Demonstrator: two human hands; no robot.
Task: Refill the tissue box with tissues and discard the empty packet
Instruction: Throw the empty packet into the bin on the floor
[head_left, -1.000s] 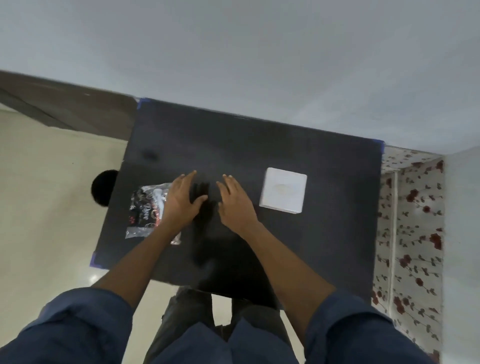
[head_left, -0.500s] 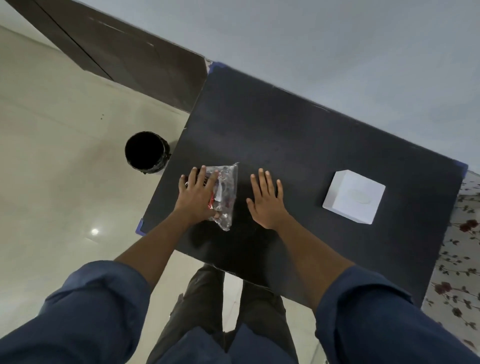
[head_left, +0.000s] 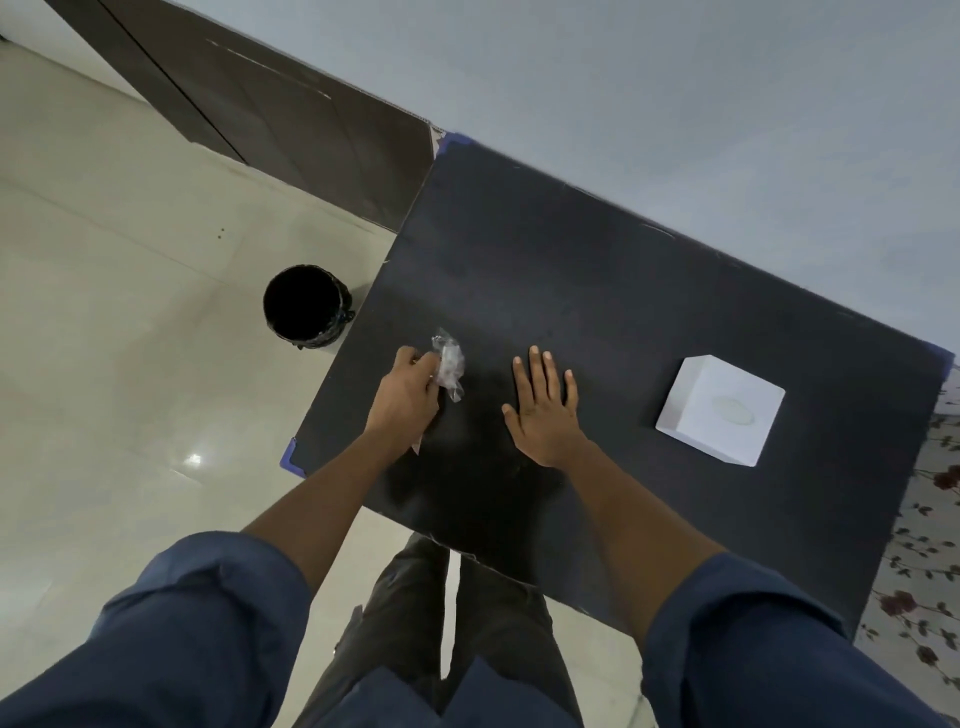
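My left hand (head_left: 408, 397) is closed around the crumpled clear packet (head_left: 450, 365) on the dark surface (head_left: 623, 291). My right hand (head_left: 545, 410) lies flat, fingers spread. The white tissue box (head_left: 719, 410) looks refilled; binning the packet in the black bin (head_left: 306, 306) remains.

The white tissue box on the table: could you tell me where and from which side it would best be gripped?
Probably across two opposite side walls of the white tissue box, coming down from above. It is a squat cube standing flat on the black table with free space all round, and its top bears an oval opening best left uncovered. The right hand, resting flat and open on the table, lies nearest.
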